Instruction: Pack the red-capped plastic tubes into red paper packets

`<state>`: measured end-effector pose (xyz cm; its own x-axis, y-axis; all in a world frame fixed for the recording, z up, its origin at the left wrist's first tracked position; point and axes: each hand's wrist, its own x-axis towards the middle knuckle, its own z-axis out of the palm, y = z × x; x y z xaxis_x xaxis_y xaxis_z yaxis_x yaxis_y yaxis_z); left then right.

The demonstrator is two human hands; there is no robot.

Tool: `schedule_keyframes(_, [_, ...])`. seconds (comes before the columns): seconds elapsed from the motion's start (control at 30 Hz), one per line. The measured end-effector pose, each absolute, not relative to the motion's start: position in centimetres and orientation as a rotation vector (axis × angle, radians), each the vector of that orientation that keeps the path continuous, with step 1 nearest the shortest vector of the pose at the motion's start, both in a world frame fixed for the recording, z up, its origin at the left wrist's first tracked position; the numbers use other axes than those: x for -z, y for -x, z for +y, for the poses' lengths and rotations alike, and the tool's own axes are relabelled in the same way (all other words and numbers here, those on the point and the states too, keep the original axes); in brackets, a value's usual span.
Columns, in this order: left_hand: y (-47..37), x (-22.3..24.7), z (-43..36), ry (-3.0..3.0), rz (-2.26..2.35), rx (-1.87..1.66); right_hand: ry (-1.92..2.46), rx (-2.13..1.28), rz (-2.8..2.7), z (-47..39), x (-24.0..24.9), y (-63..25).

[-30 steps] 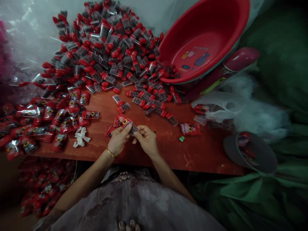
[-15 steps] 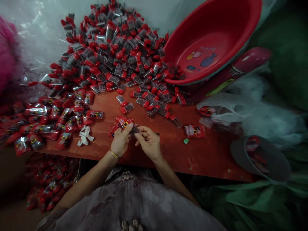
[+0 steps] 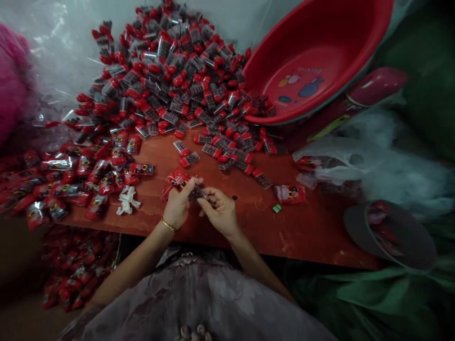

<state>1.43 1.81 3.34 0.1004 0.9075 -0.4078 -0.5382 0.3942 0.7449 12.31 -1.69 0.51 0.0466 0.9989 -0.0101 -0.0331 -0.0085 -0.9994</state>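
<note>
Between my two hands, just above the near part of the table, is a small clear plastic case point(image 3: 196, 193) with dark contents. My left hand point(image 3: 178, 204) grips its left end between thumb and fingers, and a gold bangle circles that wrist. The fingers of my right hand point(image 3: 219, 211) close on the right end; fingertips partly cover the case. Just behind my left hand lie red printed packets point(image 3: 177, 177), partly hidden by it. Farther back on the table are loose red-capped clear cases point(image 3: 189, 159) filled with dark pieces.
A tall heap of red-capped cases point(image 3: 170, 85) rises at the back, against a tilted red basin point(image 3: 305, 57). Filled red packets point(image 3: 85, 166) cover the left side, near a crumpled white scrap point(image 3: 127, 200). At right are a packet point(image 3: 290, 194), plastic bags point(image 3: 384, 166) and a grey container point(image 3: 359, 229).
The view has shifted slightly, so the table's contents appear a little farther right. Both hands keep hold of the case, with only slight finger movement.
</note>
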Motion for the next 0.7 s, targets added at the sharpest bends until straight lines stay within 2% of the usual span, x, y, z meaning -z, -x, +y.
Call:
schedule_keyframes(0.07, [-1.7, -3.5, 1.9, -0.447, 0.986, -1.144, 1.212, -1.169, -1.166, -1.9, -0.7, -12.2])
schedule_keyframes(0.27, [-2.2, -2.7, 0.7, -0.339, 0.903, -0.882, 1.218, -1.148, -1.088, -2.2, -0.8, -12.3])
schedule_keyframes(0.6, [-1.6, -3.3, 1.3, -0.460, 0.891, -1.134, 1.229, -1.125, -1.060, -2.2, -1.0, -12.1])
schedule_keyframes(0.7, [-2.1, -3.1, 1.1, -0.468, 0.930, -1.115, 1.205, -1.149, -1.056, -2.1, -0.9, -12.2])
